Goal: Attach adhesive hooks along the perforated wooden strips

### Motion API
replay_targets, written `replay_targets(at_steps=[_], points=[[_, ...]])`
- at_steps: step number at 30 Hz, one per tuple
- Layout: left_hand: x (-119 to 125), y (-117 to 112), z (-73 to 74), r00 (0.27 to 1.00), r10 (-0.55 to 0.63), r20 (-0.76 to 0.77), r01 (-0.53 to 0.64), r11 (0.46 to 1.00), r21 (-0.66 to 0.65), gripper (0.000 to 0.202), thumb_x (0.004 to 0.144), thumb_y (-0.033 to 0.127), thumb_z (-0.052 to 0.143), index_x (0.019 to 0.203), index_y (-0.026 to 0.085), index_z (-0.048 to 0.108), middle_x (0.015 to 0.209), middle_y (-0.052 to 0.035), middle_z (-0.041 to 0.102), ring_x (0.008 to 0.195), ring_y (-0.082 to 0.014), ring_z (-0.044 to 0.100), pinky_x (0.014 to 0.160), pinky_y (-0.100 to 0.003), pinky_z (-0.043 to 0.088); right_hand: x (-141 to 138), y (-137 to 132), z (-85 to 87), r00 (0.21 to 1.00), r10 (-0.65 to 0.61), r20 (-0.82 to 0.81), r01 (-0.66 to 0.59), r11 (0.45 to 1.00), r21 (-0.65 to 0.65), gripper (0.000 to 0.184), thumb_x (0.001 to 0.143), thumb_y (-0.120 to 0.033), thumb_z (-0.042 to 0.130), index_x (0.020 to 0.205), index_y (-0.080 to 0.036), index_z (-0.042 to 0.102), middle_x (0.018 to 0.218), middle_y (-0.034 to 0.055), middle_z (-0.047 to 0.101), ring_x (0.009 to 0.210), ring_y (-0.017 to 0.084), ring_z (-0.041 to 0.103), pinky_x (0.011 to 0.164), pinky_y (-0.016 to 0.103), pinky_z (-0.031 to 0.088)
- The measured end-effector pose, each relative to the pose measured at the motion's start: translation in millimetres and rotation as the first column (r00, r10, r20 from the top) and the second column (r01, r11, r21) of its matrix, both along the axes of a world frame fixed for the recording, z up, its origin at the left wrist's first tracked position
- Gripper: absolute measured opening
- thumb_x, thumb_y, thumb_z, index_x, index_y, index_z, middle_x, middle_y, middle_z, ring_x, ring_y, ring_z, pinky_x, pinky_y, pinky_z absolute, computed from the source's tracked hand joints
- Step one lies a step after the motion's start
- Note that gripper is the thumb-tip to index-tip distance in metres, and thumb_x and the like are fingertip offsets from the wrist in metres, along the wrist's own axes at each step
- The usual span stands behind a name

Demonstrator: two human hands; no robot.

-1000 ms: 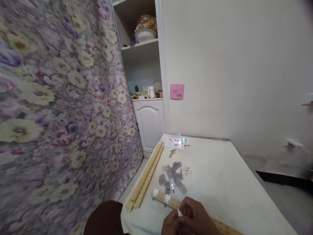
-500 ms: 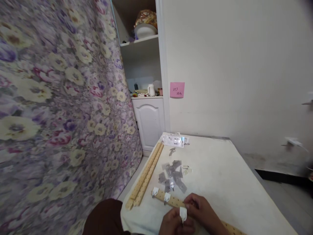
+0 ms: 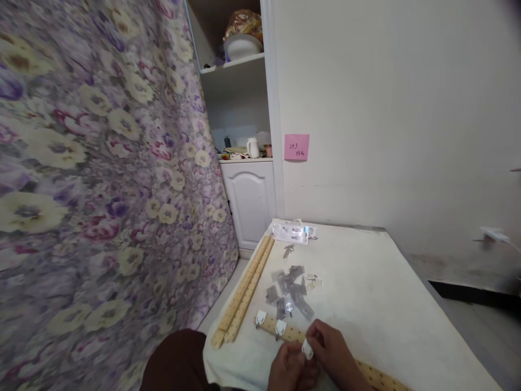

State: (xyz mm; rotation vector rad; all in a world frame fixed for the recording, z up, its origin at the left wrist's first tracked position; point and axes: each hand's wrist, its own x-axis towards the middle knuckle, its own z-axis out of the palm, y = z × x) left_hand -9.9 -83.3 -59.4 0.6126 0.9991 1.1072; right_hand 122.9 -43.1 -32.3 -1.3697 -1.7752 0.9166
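Observation:
At the near edge of the table, both hands meet around a small white adhesive hook (image 3: pixel 307 349). My right hand (image 3: pixel 334 353) pinches it between thumb and fingers. My left hand (image 3: pixel 291 368) is closed, its fingertips against the hook's lower left side. Beneath them runs a pale wooden strip with rows of holes (image 3: pixel 372 374), partly hidden by the hands. Two similar white hooks, one at the strip's far left end (image 3: pixel 261 317) and another beside it (image 3: pixel 280 328), sit on the strip with their metal hooks hanging down.
Clear hook pieces (image 3: pixel 290 290) lie in a pile beyond the strip, near small white pieces (image 3: pixel 314 281). Two more perforated strips (image 3: pixel 246 293) lie along the table's left edge. Packaging (image 3: pixel 290 232) lies at the back. A floral curtain (image 3: pixel 122 163) hangs left.
The white hook has tilted and shifted slightly up between my hands. My right fingers have moved onto it. The view has shifted a little.

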Motion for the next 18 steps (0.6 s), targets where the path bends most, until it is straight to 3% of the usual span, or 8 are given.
replay_targets(at_steps=[4, 10, 15, 18], points=[[4.0, 0.8, -0.2, 0.996, 0.044, -0.083, -0.036, 0.994, 0.1, 0.058, 0.044, 0.051, 0.08, 0.078, 0.021, 0.044, 0.06, 0.0024, 0.063, 0.052, -0.0123, 0.058, 0.051, -0.023, 0.038, -5.0, 2.0, -8.7, 0.997, -0.021, 0.068, 0.015, 0.996, 0.083, 0.012, 0.075, -0.018, 0.044, 0.069, -0.02, 0.054, 0.065, -0.0011, 0.058, 0.063, 0.014, 0.054, 0.061, 0.023, 0.039], [5.1, 4.0, 8.7, 0.962, 0.043, -0.268, -0.033, 0.999, 0.04, 0.047, 0.055, 0.054, 0.07, 0.075, 0.024, 0.039, 0.061, 0.0041, 0.061, 0.053, -0.0143, 0.058, 0.053, -0.026, 0.041, -8.2, 4.9, -19.0, 0.995, -0.027, 0.094, 0.012, 0.988, 0.155, 0.014, 0.078, -0.016, 0.042, 0.07, -0.02, 0.054, 0.072, 0.001, 0.06, 0.069, 0.015, 0.056, 0.066, 0.025, 0.04], [2.7, 9.5, -10.2, 0.936, 0.086, -0.34, -0.06, 0.994, 0.087, 0.042, 0.061, 0.053, 0.064, 0.072, 0.025, 0.035, 0.056, 0.006, 0.058, 0.046, -0.0133, 0.055, 0.045, -0.024, 0.037, -10.4, 2.5, -16.1, 0.99, -0.063, 0.129, 0.038, 0.981, 0.189, 0.016, 0.081, -0.018, 0.042, 0.074, -0.021, 0.057, 0.074, 0.0013, 0.061, 0.071, 0.015, 0.058, 0.067, 0.025, 0.04], [2.1, 10.9, -16.8, 0.881, 0.115, -0.459, -0.079, 0.992, 0.096, 0.036, 0.064, 0.049, 0.063, 0.072, 0.024, 0.037, 0.052, 0.0073, 0.054, 0.046, -0.0146, 0.056, 0.043, -0.024, 0.038, -12.3, -0.3, -12.5, 0.984, -0.087, 0.159, 0.056, 0.98, 0.188, 0.019, 0.084, -0.022, 0.041, 0.077, -0.022, 0.058, 0.075, 0.0007, 0.062, 0.07, 0.015, 0.059, 0.066, 0.024, 0.04]])
